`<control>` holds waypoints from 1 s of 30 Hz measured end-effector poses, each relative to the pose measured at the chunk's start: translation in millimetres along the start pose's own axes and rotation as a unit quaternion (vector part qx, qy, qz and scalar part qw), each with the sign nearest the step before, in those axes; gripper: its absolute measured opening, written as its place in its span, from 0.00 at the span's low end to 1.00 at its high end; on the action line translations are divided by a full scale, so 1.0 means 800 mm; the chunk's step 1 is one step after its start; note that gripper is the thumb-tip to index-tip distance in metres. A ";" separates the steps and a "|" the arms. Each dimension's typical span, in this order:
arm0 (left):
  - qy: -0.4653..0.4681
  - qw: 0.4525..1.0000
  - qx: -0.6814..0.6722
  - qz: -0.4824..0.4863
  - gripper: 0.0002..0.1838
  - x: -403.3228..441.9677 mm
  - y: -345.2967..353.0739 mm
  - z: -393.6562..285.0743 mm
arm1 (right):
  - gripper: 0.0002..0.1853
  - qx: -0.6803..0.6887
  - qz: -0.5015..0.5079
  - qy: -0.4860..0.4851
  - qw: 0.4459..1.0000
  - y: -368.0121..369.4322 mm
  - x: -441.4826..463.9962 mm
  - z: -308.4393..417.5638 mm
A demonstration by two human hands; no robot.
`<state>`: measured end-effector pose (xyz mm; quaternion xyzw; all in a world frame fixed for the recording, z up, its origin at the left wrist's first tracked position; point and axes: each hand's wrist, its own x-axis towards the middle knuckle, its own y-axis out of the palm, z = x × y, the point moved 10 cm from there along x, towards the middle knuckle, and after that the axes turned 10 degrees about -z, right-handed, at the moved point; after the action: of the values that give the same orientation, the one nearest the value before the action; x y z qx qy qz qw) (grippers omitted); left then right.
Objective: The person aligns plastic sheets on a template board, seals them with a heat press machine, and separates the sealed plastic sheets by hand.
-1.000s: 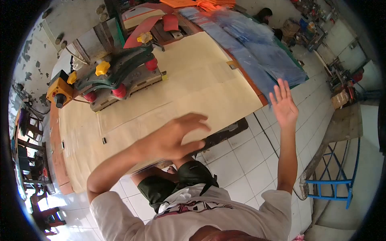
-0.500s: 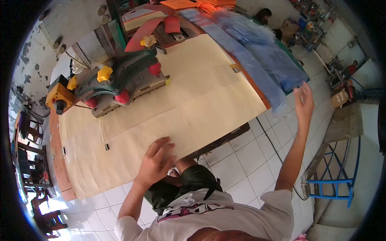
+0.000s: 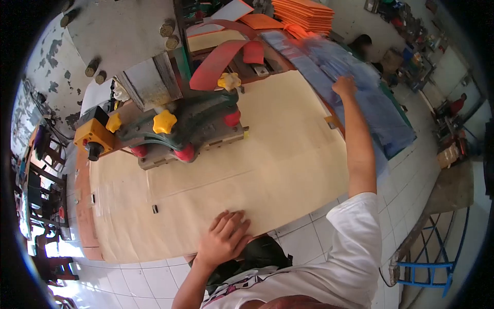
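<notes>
My left hand rests near the front edge of a wide cream-coloured board, its fingers lying on the surface and slightly bent. On the right, my right hand is over a pile of blue see-through plastic sheets. Its fingers are curled closed, and whatever they may hold is hidden. A dark green press head with yellow star knobs stands over the board's back left part. A small black piece lies on the board left of my left hand.
An orange stack stands at the back, with a curved red strip in front of it. The yellow control box is on the left. A blue metal frame stands at the lower right. Another person sits behind the plastic sheets.
My right hand has moved from the near end of the plastic sheets inward and farther away, and its fingers have closed. My left hand stays by the board's front edge. The camera view has shifted.
</notes>
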<state>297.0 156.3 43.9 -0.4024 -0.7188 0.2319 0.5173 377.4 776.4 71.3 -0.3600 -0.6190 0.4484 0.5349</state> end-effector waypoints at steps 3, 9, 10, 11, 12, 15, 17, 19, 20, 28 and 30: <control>0.003 1.000 0.010 0.012 0.18 0.001 0.002 -0.002 | 0.23 0.021 0.012 0.015 1.000 -0.005 -0.017 -0.008; 0.003 1.000 -0.004 0.004 0.19 -0.002 0.003 -0.001 | 0.12 -0.007 -0.116 -0.112 0.987 -0.051 -0.053 0.016; 0.003 1.000 -0.005 0.004 0.19 -0.002 0.003 -0.001 | 0.11 -0.030 -0.177 -0.177 0.968 -0.066 -0.071 0.034; 0.006 1.000 -0.002 0.003 0.19 -0.002 0.002 -0.002 | 0.11 -0.052 -0.236 -0.241 0.940 -0.080 -0.093 0.052; 0.008 1.000 0.001 0.002 0.19 -0.003 0.001 -0.003 | 0.11 -0.052 -0.237 -0.242 0.940 -0.078 -0.105 0.053; 0.010 1.000 -0.001 -0.002 0.19 -0.004 0.000 -0.004 | 0.09 -0.045 -0.286 -0.335 0.897 -0.076 -0.156 0.073; 0.010 1.000 0.003 -0.003 0.19 -0.005 0.000 -0.004 | 0.08 -0.094 -0.248 -0.371 0.890 -0.061 -0.172 0.078; 0.011 1.000 0.005 -0.002 0.19 -0.006 0.001 -0.004 | 0.08 -0.103 -0.232 -0.367 0.895 -0.058 -0.171 0.073; 0.011 1.000 0.004 -0.002 0.19 -0.006 0.001 -0.003 | 0.08 -0.113 -0.216 -0.362 0.899 -0.055 -0.169 0.068; 0.001 1.000 -0.003 -0.001 0.18 -0.007 0.001 -0.001 | 0.09 0.139 -0.022 -0.394 0.908 -0.068 -0.142 0.044; 0.002 1.000 -0.004 0.001 0.18 -0.005 0.001 -0.001 | 0.13 0.210 0.086 -0.364 0.903 -0.064 -0.130 0.053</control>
<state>298.4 153.5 41.3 -0.4054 -0.7184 0.2283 0.5172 355.2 655.9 83.3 -0.1033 -0.6289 0.7120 0.2947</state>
